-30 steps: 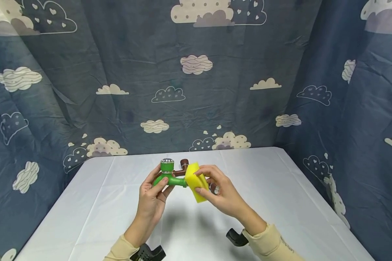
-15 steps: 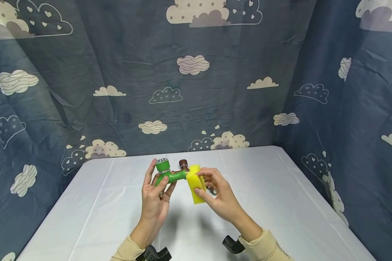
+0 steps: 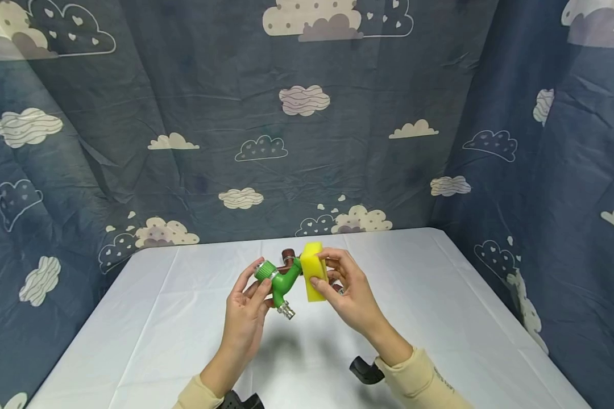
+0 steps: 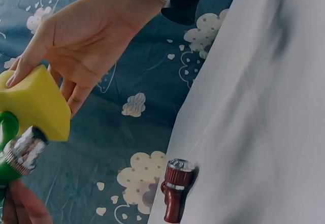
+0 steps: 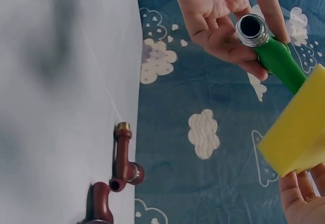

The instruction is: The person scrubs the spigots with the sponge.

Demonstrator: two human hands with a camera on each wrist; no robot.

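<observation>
Cloud-print curtain (image 3: pixel 199 91) behind, white table (image 3: pixel 440 312) below, and two hands above it! The left hand (image 3: pixel 245 318) pinches a green tap (image 3: pixel 285 279) between thumb and fingers, silver nozzle (image 3: pixel 286 310) tilting down. The right hand (image 3: pixel 353 289), thumb against fingers, pinches a yellow sponge (image 3: pixel 314 278) right at the tap's end, contact hidden. Beyond, brown taps (image 5: pixel 122 158) lie on the table.

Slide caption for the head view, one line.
Left hand grips a green faucet, right hand holds a yellow sponge at its end, above a white table.
</observation>
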